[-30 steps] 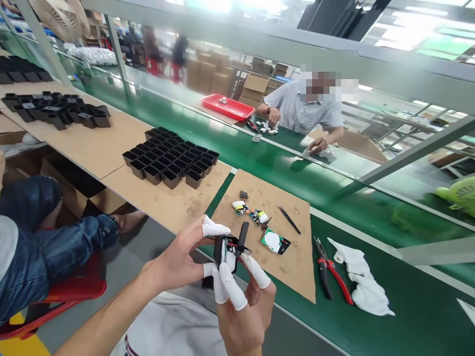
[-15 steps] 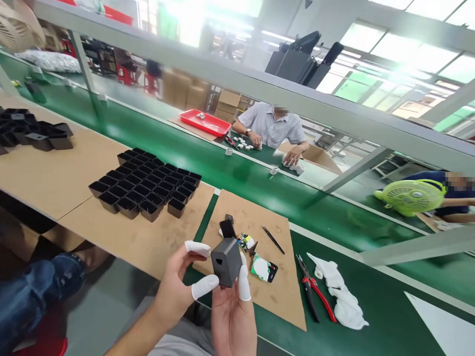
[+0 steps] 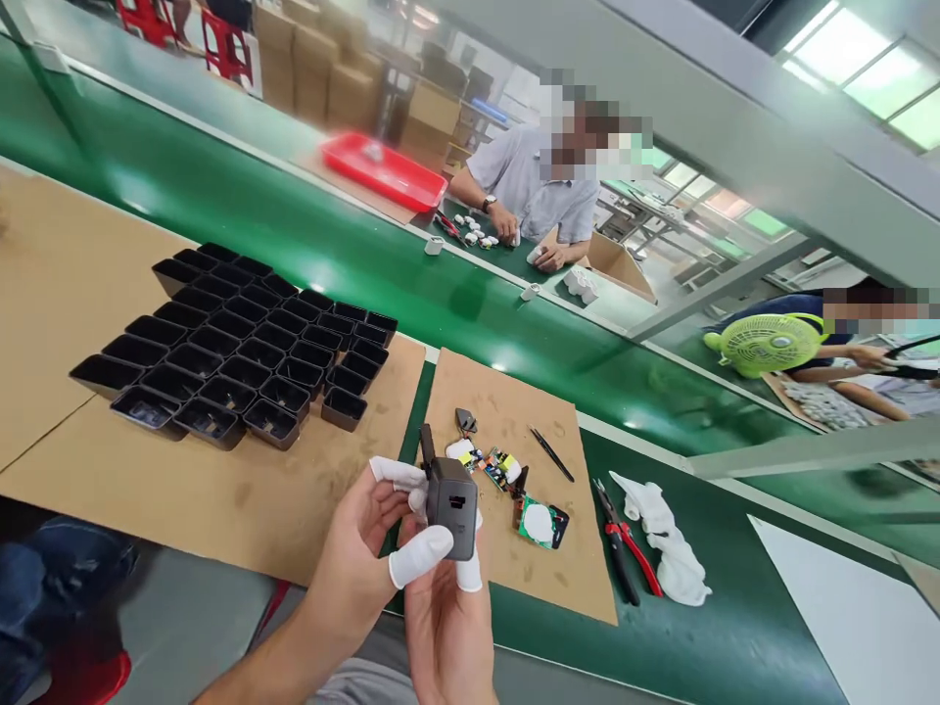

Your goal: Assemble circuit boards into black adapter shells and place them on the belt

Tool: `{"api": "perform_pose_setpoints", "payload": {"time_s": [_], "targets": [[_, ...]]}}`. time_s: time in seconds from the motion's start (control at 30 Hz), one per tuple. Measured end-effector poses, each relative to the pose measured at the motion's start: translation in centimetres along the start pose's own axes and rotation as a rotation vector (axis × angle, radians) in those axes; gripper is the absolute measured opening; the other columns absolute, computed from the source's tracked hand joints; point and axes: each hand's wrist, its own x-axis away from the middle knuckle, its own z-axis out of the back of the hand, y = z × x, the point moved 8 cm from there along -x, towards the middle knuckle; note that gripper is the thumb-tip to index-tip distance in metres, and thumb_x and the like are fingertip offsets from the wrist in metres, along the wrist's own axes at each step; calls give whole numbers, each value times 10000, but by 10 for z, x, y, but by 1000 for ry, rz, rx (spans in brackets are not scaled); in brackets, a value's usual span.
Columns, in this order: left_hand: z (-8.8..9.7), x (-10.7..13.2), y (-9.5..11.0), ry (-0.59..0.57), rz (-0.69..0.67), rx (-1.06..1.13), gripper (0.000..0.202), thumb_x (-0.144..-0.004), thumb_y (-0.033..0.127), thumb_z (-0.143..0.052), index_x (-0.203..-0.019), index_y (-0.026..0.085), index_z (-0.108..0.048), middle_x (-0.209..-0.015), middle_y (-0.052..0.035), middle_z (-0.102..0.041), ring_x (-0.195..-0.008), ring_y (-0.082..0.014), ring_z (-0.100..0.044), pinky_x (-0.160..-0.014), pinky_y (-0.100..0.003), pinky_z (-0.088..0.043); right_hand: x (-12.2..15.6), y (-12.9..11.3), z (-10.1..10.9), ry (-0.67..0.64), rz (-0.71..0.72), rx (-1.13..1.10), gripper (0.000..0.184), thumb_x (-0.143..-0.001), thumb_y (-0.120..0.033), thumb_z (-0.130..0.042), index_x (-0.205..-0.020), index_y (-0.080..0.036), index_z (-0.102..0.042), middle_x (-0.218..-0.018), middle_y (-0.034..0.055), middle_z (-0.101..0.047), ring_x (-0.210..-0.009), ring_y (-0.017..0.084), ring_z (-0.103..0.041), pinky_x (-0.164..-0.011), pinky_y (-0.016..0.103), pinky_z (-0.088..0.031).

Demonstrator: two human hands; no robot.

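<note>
Both hands hold a small black plastic housing (image 3: pixel 453 504) above the bench edge; a dark cutout shows in its near face. My left hand (image 3: pixel 359 548), with white finger cots, grips it from the left between thumb and fingers. From below and the right, my right hand (image 3: pixel 451 627) supports it, its fingers partly hidden. A black flap-like piece (image 3: pixel 427 446) rises behind the housing. Just beyond, circuit boards (image 3: pixel 503 468) with white and yellow parts lie on the cardboard sheet (image 3: pixel 580 578), along with a green board with a white round pad (image 3: pixel 540 524).
Many open black housings (image 3: pixel 242 367) stand in rows at left. A black pen-like tool (image 3: pixel 550 452), red-and-black pliers (image 3: pixel 624 543) and a crumpled white cloth (image 3: pixel 668 548) lie to the right. Across the green conveyor (image 3: pixel 294 274) a co-worker (image 3: pixel 536 186) sits beside a red tray (image 3: pixel 386 171).
The housing has been turned, so its cutout face now points more to the right and toward me. My view has shifted, and the co-worker's hand has moved left of the white pieces.
</note>
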Motion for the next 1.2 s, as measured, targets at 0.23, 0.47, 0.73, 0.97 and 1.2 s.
{"api": "perform_pose_setpoints", "payload": {"time_s": [0.23,0.47,0.73,0.97,1.2], "targets": [[7,-3,-5,-35,116,48,591,-645,393,-1098,-1013,217,-670,-1039,-61,-795,-999,-275,-808,-931,-410,-690,-31,-119,40,141,648,1096,441,-1030,-631,-680,-1067,-220,-835,-995,95,-819,-866,263,-729,-851,437,-616],[9,4,-18,-24,180,4,609,-641,422,-1105,-1039,222,-690,-1043,-47,-783,-991,-238,-781,-913,-356,-655,-152,-202,112,131,478,1488,266,-1003,-447,-768,-1039,-186,-805,-1071,121,-773,-1018,299,-717,-1027,503,-563],[-12,17,-33,22,237,-107,576,-662,488,-1089,-958,219,-674,-1002,-18,-774,-986,-208,-767,-906,-298,-612,-203,-180,119,-113,394,1366,285,-1088,-450,-773,-1125,-168,-759,-1075,55,-792,-949,210,-766,-917,421,-664],[-53,42,-44,164,90,-160,614,-606,424,-1121,-899,224,-620,-971,-3,-747,-926,-194,-759,-889,-310,-637,-87,-203,101,-380,515,992,387,-1076,-535,-725,-1307,-234,-805,-1075,51,-808,-915,201,-774,-844,340,-662],[-74,66,-48,280,-60,-236,625,-611,368,-1098,-805,224,-522,-855,43,-581,-833,-144,-654,-815,-275,-644,3,-231,83,-640,726,921,315,-1076,-250,-735,-1340,-366,-862,-1075,46,-864,-872,204,-819,-679,254,-650]]}}
